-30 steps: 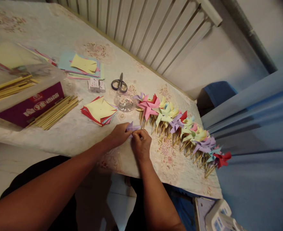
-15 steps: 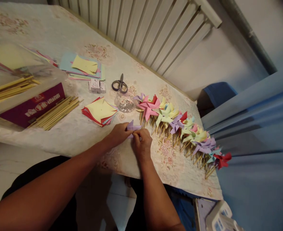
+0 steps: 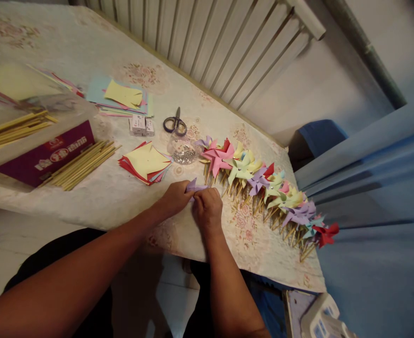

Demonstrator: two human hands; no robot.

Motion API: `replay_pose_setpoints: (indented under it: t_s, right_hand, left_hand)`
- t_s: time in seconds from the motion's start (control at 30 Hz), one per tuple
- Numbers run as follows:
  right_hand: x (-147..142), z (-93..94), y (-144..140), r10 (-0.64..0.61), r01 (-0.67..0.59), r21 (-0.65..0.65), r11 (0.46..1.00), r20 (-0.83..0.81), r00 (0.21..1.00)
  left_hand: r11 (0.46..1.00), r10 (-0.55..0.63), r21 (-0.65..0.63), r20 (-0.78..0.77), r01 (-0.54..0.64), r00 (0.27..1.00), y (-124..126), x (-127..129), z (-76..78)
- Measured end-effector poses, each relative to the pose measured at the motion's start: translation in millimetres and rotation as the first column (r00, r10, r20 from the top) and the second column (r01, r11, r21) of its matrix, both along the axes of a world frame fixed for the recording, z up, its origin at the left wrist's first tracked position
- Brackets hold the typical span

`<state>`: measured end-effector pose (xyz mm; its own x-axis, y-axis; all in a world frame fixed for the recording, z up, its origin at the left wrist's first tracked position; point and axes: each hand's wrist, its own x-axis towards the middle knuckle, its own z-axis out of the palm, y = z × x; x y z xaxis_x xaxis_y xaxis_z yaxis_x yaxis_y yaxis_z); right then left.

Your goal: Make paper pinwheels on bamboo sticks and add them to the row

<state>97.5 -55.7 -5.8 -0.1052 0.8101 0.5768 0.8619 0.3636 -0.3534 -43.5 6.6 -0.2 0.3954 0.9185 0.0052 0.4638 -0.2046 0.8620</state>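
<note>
A purple paper pinwheel [image 3: 194,186] is held between both hands over the near part of the table. My left hand [image 3: 176,197] is closed on its left side, with thumb and fingers pinching the paper. My right hand [image 3: 209,210] has its fingers curled in a pinch at the lower right of the same paper; what lies between the fingertips is hidden. Just beyond my hands are a stack of cut paper squares [image 3: 146,162], yellow on top, and a clear container of small shiny pins [image 3: 184,154].
Finished pinwheels on sticks [image 3: 258,180] lie in a long row to the right. Black scissors [image 3: 175,125], small white boxes [image 3: 141,126] and coloured sheets [image 3: 97,91] lie farther back. Wooden sticks [image 3: 82,166] lie at left by a plastic bag with a purple label [image 3: 48,152].
The purple paper has tilted slightly between my hands, and its upright point leans more to the right. Both hands keep nearly the same place.
</note>
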Motion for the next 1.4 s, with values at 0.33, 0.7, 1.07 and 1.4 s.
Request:
replay_pose_setpoints:
  t_s: [0.33, 0.7, 1.07, 1.4]
  right_hand:
    - [-20, -9.9, -3, -0.233, 0.191, -0.139, 0.972, -0.436, 0.869]
    - [-13, -7.5, -1, -0.163, 0.131, -0.11, 0.985, -0.36, 0.919]
    - [-8, -6.9, 2, -0.12, 0.1, -0.086, 0.991, -0.271, 0.955]
    - [-4, -0.5, 4, -0.059, 0.046, -0.068, 0.997, -0.207, 0.977]
  left_hand:
    - [0.998, 0.053, 0.032, -0.05, -0.052, 0.997, -3, 4, -0.5]
    - [0.998, 0.043, 0.052, -0.107, -0.038, 0.993, -5, 5, 1.0]
    - [0.998, 0.046, 0.045, -0.097, -0.042, 0.994, -5, 6, -1.0]
    - [0.999, 0.045, 0.027, -0.093, -0.043, 0.995, -6, 5, 0.4]
